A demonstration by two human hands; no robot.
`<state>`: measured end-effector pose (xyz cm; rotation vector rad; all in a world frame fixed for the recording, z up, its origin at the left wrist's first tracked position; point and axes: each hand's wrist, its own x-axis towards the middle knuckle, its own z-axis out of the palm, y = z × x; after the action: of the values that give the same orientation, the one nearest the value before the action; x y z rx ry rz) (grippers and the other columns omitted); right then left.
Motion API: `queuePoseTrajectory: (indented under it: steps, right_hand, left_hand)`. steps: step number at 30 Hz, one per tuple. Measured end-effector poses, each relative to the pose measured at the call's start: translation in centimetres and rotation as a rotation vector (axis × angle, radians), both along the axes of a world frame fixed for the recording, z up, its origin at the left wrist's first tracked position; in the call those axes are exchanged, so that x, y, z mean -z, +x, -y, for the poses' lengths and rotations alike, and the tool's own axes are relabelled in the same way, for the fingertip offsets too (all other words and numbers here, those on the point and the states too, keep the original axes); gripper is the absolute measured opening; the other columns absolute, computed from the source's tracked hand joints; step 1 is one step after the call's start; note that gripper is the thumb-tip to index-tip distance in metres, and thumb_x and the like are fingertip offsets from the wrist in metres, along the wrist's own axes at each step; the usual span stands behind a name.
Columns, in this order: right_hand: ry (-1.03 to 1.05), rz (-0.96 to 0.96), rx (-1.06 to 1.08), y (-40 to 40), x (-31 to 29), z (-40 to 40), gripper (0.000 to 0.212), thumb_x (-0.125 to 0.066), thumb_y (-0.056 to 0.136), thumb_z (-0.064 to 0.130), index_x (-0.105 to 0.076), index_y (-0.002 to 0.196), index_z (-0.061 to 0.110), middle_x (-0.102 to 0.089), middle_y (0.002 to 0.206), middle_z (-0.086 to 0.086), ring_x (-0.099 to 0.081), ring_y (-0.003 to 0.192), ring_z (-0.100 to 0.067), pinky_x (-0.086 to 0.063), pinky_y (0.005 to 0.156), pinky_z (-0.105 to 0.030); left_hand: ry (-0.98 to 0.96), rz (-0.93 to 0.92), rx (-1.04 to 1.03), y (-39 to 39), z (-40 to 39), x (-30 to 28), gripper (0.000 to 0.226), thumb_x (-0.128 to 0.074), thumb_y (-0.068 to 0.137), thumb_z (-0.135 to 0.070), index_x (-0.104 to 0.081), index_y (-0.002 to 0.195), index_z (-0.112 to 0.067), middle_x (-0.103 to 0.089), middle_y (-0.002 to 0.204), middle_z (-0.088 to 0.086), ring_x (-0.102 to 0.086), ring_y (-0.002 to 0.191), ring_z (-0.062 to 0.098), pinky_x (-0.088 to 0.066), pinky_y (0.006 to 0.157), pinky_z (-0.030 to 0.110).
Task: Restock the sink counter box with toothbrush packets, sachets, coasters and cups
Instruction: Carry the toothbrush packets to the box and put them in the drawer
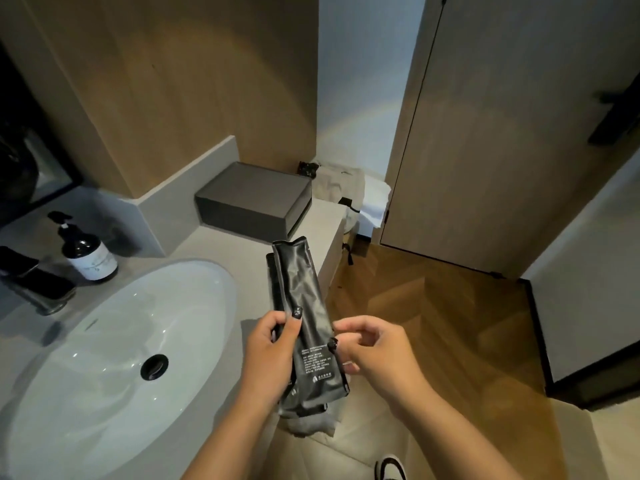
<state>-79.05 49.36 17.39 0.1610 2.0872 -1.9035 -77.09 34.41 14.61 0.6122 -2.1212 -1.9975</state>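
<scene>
The left hand (273, 355) is gripping a small bundle of black toothbrush packets (304, 327), thumb curled across their front, holding them upright over the counter edge just right of the white sink (114, 358). The right hand (377, 351) is pinching the right edge of the front packet with its thumb tip, the other fingers curling loosely behind. The grey box (256, 199) is sitting closed at the far end of the counter (221, 244), well apart from the packets, with a dark pump bottle (88, 251) standing beside the tap (34, 282).
</scene>
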Motion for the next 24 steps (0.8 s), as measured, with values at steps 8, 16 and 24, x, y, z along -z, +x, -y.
queuePoseTrajectory:
  steps: [8,16,24]
  right_hand:
    - [0.013,0.017,-0.253,-12.3,-0.2,-5.6,0.017,-0.062,0.084,-0.009,-0.071,0.087,0.004,-0.073,0.073,-0.014,-0.068,0.058,-0.017,-0.052,0.050,-0.025]
    - [0.063,0.050,-0.419,-21.1,0.1,-5.6,0.016,-0.057,0.087,-0.002,-0.068,0.097,0.003,-0.071,0.080,-0.019,-0.064,0.057,-0.017,-0.055,0.055,-0.026]
    - [-0.221,0.385,-0.272,-29.0,0.5,-0.1,0.016,-0.057,0.093,0.009,-0.061,0.108,0.007,-0.072,0.099,-0.016,-0.069,0.075,-0.022,-0.057,0.068,-0.031]
  left_hand:
    - [0.157,-0.006,-0.262,-9.7,-7.3,-0.9,0.031,-0.068,0.085,-0.012,-0.049,0.108,-0.019,-0.067,0.107,0.007,-0.069,0.089,0.018,-0.055,0.068,0.027]
    - [0.165,-0.021,-0.509,-15.0,-7.5,-0.7,0.081,-0.077,0.077,-0.024,-0.026,0.124,-0.068,-0.053,0.137,0.011,-0.059,0.119,0.027,-0.056,0.086,0.045]
    - [0.152,0.020,-0.685,-18.6,-0.9,0.5,0.091,-0.081,0.059,-0.046,-0.025,0.125,-0.074,-0.044,0.149,0.004,-0.047,0.132,0.027,-0.043,0.103,0.055]
